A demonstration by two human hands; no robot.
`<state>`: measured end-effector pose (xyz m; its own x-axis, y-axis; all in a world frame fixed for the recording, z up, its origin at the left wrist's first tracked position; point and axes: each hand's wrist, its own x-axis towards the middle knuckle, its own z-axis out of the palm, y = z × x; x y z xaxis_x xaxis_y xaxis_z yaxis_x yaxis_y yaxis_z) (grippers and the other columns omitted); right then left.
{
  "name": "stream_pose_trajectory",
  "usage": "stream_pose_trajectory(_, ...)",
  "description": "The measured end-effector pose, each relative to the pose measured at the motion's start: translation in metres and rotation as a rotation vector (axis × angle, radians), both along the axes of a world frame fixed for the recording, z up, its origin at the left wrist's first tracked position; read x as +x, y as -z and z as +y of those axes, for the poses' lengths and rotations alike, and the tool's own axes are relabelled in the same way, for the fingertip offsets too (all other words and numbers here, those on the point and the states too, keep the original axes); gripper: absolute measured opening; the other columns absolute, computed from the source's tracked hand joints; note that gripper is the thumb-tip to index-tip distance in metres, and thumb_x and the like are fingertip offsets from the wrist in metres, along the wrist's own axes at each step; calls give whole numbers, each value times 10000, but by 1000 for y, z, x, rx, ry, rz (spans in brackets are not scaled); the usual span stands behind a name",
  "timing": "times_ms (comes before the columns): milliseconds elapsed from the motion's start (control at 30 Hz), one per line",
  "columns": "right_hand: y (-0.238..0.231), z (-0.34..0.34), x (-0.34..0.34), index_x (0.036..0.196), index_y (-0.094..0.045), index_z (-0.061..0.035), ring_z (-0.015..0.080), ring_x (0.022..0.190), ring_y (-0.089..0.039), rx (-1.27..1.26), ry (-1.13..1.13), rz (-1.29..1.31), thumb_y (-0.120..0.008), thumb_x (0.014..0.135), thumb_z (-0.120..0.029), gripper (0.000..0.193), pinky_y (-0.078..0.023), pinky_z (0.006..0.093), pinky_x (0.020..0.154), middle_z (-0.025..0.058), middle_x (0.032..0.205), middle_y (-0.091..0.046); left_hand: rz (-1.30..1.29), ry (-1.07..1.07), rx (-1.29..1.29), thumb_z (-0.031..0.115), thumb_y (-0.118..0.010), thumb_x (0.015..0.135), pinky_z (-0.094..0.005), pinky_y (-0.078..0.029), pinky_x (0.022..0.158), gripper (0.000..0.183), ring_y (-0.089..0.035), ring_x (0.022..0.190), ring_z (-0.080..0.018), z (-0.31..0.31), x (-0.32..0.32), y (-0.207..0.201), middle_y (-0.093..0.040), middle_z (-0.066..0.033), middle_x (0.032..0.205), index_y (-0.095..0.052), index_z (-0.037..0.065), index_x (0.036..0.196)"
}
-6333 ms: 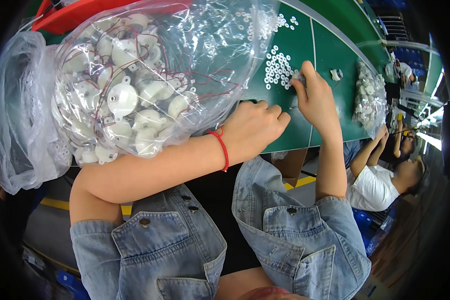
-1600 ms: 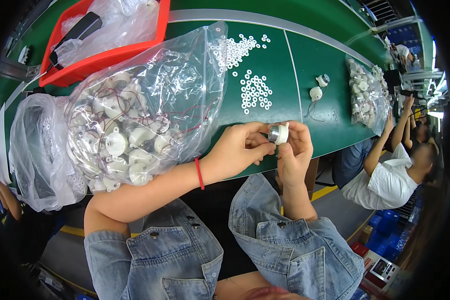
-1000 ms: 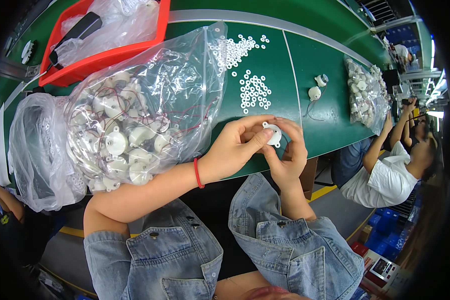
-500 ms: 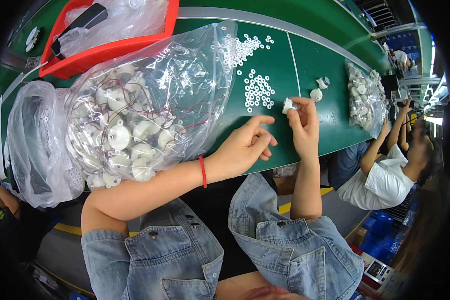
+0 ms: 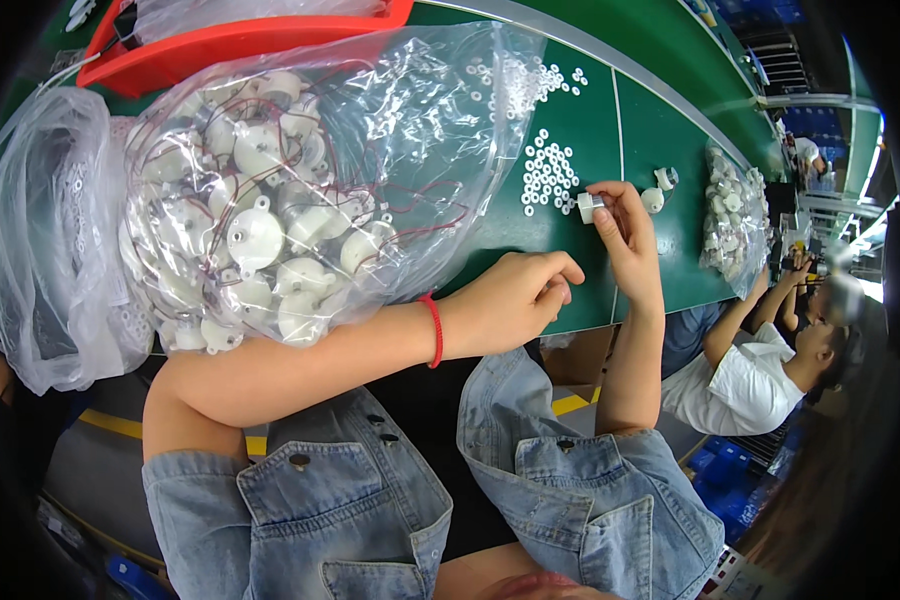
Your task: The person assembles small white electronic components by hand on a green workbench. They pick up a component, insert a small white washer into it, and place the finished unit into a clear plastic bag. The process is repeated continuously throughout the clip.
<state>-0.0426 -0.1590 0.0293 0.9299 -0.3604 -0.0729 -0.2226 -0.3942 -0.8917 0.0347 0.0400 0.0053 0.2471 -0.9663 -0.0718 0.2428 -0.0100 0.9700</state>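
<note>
My right hand (image 5: pixel 625 235) pinches a small white-and-silver round part (image 5: pixel 591 207) between thumb and fingertips, above the green table. To its left, lower down, my left hand (image 5: pixel 515 300) is curled with the index finger reaching toward the right; whatever its other fingers hold, if anything, is hidden. Just beyond the hands lies a loose pile of small white rings (image 5: pixel 548 175). Two more round parts, one white (image 5: pixel 652 200) and one with a silvery side (image 5: pixel 666 178), rest to the right of my right hand.
A large clear bag (image 5: pixel 400 110) of white eared discs with red and dark wires fills the left, beside a crumpled clear bag (image 5: pixel 45 250). Behind stands a red bin (image 5: pixel 240 58). Another filled bag (image 5: pixel 735 215) lies far right, near a person in a white shirt (image 5: pixel 755 370).
My left hand's fingers have curled in more. My right hand has turned the part so its silver side faces right. The whole view has shifted slightly.
</note>
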Motion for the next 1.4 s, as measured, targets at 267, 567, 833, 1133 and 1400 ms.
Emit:
stream_pose_trajectory(267, -1, -1, 4, 1114, -584, 4, 53, 826, -504, -38, 7, -10, -584, 988, -105, 167, -408, 204, 743, -1, 925, -580, -58, -24, -71, 44, -484, 974, -339, -554, 746, 195, -669, 804, -227, 0, -1, 3, -673, -168, 928, -553, -51, 1131)
stream_pose_trajectory(567, -1, 1, 4, 1061, -602, -7, 43, 753, -474, -52, 82, 11, -601, 988, -155, 166, -373, 199, 660, -31, 841, -560, -134, -78, -102, 56, -504, 975, -362, -526, 740, 177, -666, 801, -262, -1, -4, 7, -677, -178, 918, -579, -43, 1102)
stream_pose_trajectory(833, 4, 7, -8, 1157, -540, -24, 83, 652, -437, 395, 123, -181, -506, 1003, -158, 207, -319, 222, 538, 32, 875, -541, -147, -86, -102, 61, -513, 972, -369, -525, 747, 184, -671, 809, -270, -2, -5, 8, -682, -174, 915, -586, -48, 1101)
stream_pose_trajectory(1133, 16, 27, -23, 1125, -505, -58, 104, 635, -487, 703, 165, -311, -468, 1057, -277, 232, -313, 204, 486, 47, 864, -558, -78, -5, -34, 50, -514, 963, -336, -542, 735, 193, -678, 795, -222, -1, -1, 2, -684, -159, 911, -577, -48, 1118)
stream_pose_trajectory(1400, 3, 30, -23, 1198, -543, 12, 52, 723, -524, 347, 166, -238, -600, 982, -111, 255, -373, 180, 561, 60, 968, -624, -99, -5, -27, 87, -492, 989, -324, -554, 741, 209, -684, 810, -197, 1, 0, 1, -678, -149, 931, -573, -38, 1136)
